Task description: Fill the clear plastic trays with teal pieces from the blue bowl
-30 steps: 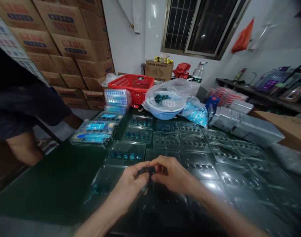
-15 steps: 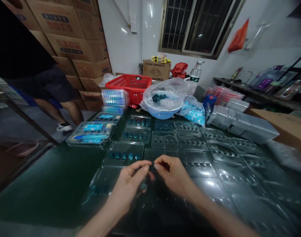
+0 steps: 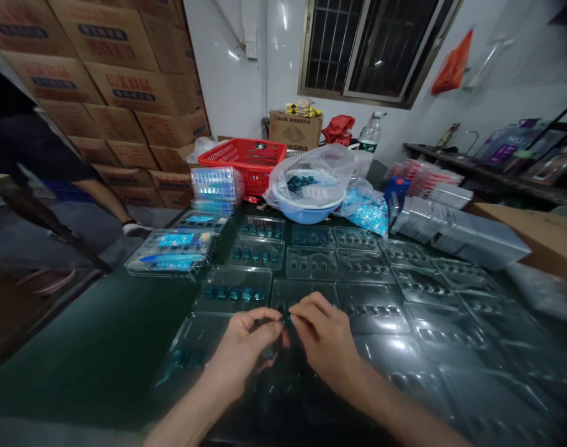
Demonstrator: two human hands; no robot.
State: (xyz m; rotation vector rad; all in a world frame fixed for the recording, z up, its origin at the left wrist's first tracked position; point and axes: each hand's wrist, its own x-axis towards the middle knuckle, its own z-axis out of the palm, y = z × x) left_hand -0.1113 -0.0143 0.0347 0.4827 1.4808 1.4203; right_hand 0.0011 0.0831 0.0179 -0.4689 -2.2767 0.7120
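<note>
Right grip (image 3: 326,335), teal piece (image 3: 286,317) indistinct

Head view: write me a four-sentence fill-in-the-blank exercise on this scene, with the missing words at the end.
Just beyond the left hand, a tray holds a row of ____ teal pieces. The basket is coloured ____. The bowl, partly covered by a clear plastic bag, is ____ outside. Cardboard boxes are stacked high on the picture's ____ side.

Missing words: five; red; blue; left.
</note>
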